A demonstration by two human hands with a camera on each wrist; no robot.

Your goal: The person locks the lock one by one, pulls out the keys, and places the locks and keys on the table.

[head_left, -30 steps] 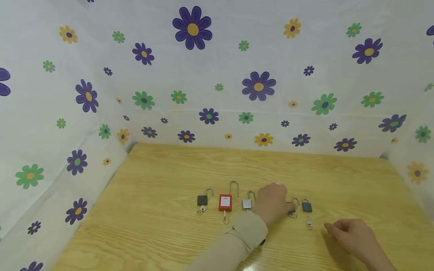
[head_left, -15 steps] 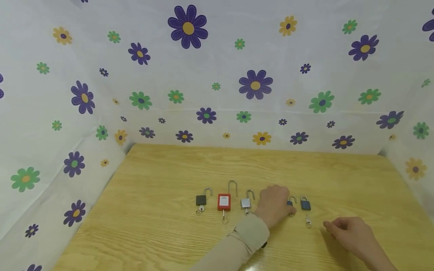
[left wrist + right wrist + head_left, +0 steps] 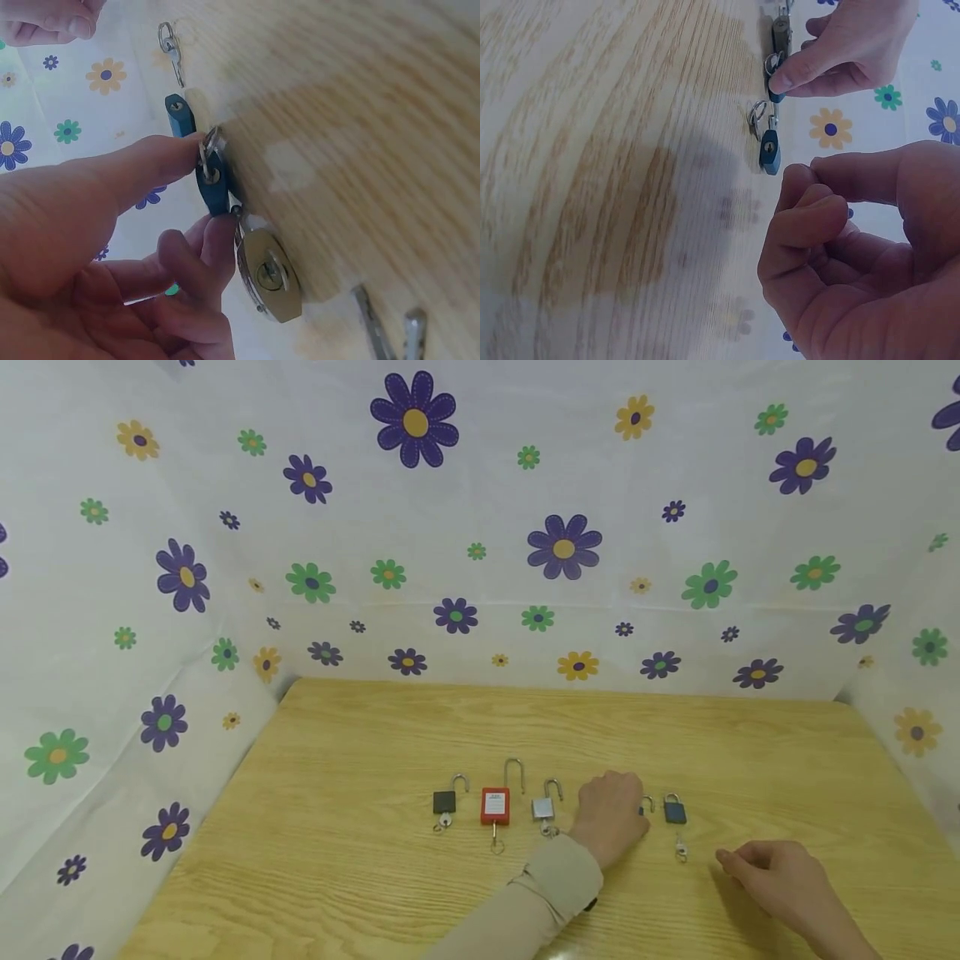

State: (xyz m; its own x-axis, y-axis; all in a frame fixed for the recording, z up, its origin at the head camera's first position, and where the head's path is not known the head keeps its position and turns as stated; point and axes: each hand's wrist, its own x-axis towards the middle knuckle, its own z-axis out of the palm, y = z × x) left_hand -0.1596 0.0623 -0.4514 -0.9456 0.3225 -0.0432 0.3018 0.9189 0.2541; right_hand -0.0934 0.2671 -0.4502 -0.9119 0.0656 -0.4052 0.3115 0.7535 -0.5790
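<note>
My left hand reaches across the table and pinches a small blue padlock between thumb and index finger. A key sits in that padlock's keyhole, and its raised shackle shows past the hand in the head view. Close beside it, in the left wrist view, is a brass-coloured padlock with a key in it, hidden by the hand in the head view. Just right stands another blue padlock, its shackle down, with a loose key below it. My right hand holds nothing, its fingers loosely curled near that key.
To the left of my left hand lie a silver padlock, a red padlock and a black padlock, shackles raised and keys in. Flowered white cloth hangs behind the wooden table.
My left hand has shifted slightly, and its thumb has drawn back toward the hand, covering more of the pinched blue padlock in the head view. My right hand stays in place.
</note>
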